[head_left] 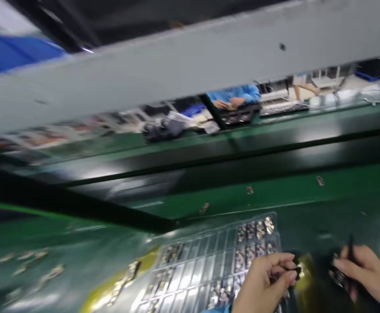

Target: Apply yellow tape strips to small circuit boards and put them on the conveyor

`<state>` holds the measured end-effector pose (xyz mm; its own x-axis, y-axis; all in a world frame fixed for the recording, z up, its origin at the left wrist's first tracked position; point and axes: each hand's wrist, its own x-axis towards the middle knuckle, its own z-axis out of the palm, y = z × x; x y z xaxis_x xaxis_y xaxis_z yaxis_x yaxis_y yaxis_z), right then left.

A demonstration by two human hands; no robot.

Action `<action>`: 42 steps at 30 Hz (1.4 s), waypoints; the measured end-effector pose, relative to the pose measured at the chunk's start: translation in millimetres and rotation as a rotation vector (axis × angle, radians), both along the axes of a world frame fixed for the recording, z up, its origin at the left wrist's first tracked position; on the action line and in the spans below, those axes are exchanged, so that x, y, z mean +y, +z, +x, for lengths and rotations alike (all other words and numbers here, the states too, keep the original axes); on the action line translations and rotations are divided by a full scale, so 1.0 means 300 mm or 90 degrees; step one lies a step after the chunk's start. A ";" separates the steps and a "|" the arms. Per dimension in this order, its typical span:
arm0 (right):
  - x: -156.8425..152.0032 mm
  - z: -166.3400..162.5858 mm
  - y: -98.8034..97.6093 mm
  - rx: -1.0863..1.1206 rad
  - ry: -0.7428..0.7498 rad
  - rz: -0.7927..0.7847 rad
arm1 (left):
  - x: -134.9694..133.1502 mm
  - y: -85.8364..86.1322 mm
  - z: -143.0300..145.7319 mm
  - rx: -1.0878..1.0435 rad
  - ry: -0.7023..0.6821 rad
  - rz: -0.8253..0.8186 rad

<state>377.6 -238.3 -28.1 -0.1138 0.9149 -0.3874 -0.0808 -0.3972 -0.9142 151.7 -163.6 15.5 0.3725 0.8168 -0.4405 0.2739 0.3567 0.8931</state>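
My left hand (266,280) is closed in a pinch over the right side of a clear compartment tray (195,265). Between its thumb and fingers is a small dark part (297,272) with a shiny end, blurred. At the right, my right hand (368,274) is closed around a slim dark stick-like tool (351,247), its kind unclear. A small shiny metal part (336,274) shows at the right fingertips; whether they grip it is unclear. Small metal pieces (250,252) fill several tray slots on the right, and some on the left.
Yellow patches (147,259) lie beside the tray on the green tabletop (95,252). Loose metal pieces (51,274) are scattered at the left and along the back ledge. A dark post (111,211) slants in from the left. Across the bench, a co-worker's hands (231,103) show below blue sleeves.
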 end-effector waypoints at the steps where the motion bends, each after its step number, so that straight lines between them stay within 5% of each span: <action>1: -0.006 0.003 0.017 0.005 -0.003 0.012 | -0.055 0.002 0.030 -0.026 -0.009 -0.047; 7: -0.021 0.003 0.081 0.033 0.064 -0.036 | -0.186 -0.010 0.149 -0.111 -0.086 -0.197; 15: -0.097 0.036 0.070 0.028 0.082 -0.014 | -0.261 -0.063 0.240 -0.098 -0.100 -0.096; 20: -0.169 0.208 0.099 0.035 -0.055 0.061 | -0.329 -0.087 0.206 0.042 -0.117 0.129; 24: -0.191 0.272 0.082 0.008 -0.068 0.069 | -0.414 -0.102 0.222 0.128 -0.331 0.408; 28: -0.162 0.265 0.027 -0.039 -0.067 0.053 | -0.457 -0.140 0.297 0.281 -0.472 0.565; 42: -0.129 0.267 -0.020 -0.059 -0.047 0.025 | -0.434 -0.143 0.374 0.461 -0.617 0.640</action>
<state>457.8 -276.9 -34.1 -0.0113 0.9341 -0.3568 -0.0230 -0.3569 -0.9339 263.9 -293.9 -27.3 0.8669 0.4587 -0.1955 0.4951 -0.8380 0.2295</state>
